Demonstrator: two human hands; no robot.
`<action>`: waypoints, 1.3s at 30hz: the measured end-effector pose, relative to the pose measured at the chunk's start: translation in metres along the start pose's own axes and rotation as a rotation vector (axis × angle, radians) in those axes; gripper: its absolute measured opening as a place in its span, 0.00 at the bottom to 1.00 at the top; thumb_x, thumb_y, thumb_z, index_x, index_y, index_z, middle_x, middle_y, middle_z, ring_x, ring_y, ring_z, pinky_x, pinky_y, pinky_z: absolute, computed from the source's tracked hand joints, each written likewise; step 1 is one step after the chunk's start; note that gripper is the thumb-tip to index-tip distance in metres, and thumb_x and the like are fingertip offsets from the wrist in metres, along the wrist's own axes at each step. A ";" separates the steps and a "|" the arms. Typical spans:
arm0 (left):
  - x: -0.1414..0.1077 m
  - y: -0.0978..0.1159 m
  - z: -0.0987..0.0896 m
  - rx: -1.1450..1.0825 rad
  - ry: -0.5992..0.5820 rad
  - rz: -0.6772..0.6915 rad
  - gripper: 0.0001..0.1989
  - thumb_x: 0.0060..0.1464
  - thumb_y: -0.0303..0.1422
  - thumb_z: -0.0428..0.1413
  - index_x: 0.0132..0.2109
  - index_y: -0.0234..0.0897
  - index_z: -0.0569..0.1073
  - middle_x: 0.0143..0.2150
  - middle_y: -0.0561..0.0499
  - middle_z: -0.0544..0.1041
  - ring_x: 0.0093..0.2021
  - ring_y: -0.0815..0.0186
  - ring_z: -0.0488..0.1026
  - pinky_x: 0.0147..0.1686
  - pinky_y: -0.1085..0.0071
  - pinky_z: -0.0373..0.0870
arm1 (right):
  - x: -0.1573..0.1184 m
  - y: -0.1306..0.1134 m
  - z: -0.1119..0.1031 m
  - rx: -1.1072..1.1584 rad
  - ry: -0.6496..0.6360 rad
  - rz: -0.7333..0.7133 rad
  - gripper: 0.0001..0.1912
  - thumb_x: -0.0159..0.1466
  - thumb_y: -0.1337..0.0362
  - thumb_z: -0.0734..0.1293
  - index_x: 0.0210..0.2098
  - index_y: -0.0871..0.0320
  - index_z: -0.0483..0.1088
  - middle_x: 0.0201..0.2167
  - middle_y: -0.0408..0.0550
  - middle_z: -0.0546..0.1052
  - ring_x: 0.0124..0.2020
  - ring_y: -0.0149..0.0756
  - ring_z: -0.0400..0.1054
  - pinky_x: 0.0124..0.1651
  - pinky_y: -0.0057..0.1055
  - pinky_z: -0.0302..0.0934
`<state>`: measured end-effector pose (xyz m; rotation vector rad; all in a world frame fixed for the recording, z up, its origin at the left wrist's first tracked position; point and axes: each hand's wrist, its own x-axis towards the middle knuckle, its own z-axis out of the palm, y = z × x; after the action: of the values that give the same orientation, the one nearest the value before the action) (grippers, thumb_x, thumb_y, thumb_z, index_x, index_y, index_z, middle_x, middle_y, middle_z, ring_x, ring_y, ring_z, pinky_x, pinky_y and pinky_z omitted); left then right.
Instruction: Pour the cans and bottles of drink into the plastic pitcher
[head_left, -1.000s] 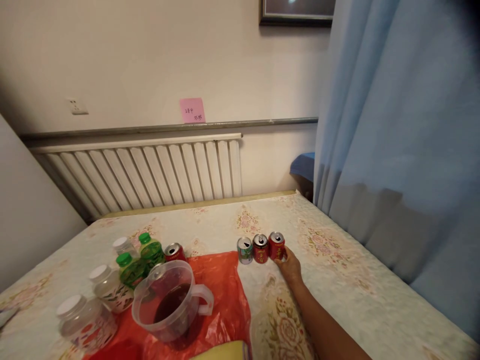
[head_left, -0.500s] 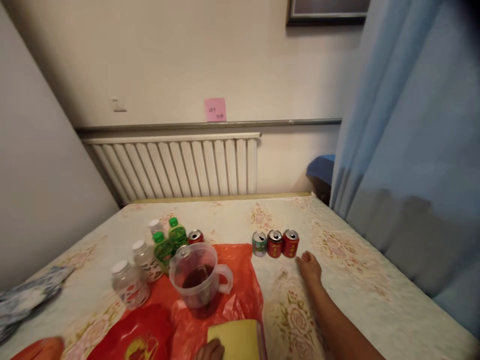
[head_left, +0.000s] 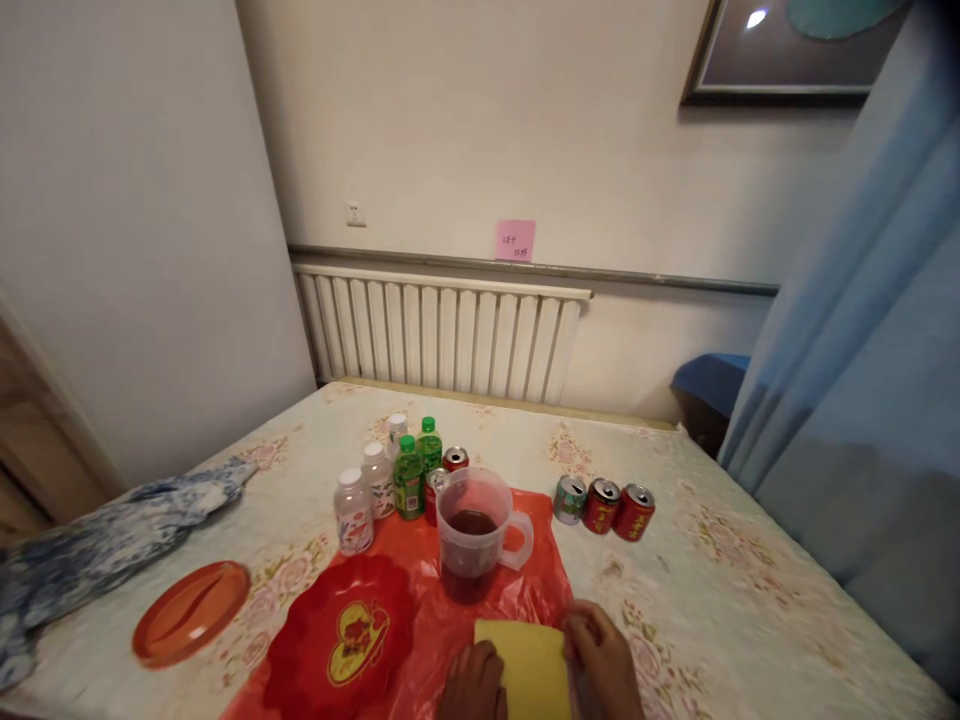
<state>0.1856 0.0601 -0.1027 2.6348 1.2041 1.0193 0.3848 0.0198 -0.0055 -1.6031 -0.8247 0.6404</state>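
A yellow-topped pad (head_left: pixel 532 668) lies on the red plastic sheet at the bottom of the head view. My left hand (head_left: pixel 472 682) rests over its left edge, fingers laid on the top. At the pad's right edge, my right hand (head_left: pixel 600 655) is closed in a pinch on it; the exact grip is partly hidden. Just beyond the pad stands a clear plastic measuring jug (head_left: pixel 476 555) with dark liquid inside, its handle to the right. A red scalloped plate (head_left: pixel 300 630) with a yellow heart print is left of my left hand.
Bottles with white caps (head_left: pixel 354 515) and green bottles (head_left: pixel 409 485) stand behind the plate, near red cans (head_left: pixel 455 459). A green can (head_left: pixel 570 500) and two red cans (head_left: pixel 634 513) stand at right. An orange lid (head_left: pixel 193 612) and blue-white cloth (head_left: pixel 135 530) lie left.
My right hand has come back from beside the three cans to the pad's right edge. My left hand stays on the pad. The view has swung left.
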 end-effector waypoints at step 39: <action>0.100 -0.122 -0.159 -1.423 -0.041 -0.764 0.10 0.42 0.38 0.57 0.33 0.42 0.68 0.27 0.56 0.72 0.24 0.69 0.69 0.24 0.74 0.64 | 0.164 -0.230 0.173 -0.761 -0.717 -0.311 0.04 0.48 0.70 0.63 0.23 0.59 0.70 0.18 0.38 0.70 0.20 0.25 0.65 0.24 0.21 0.57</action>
<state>0.0595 0.1820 0.0358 0.9882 0.7868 1.0079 0.3107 0.2741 0.1932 -1.8479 -1.9884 0.7247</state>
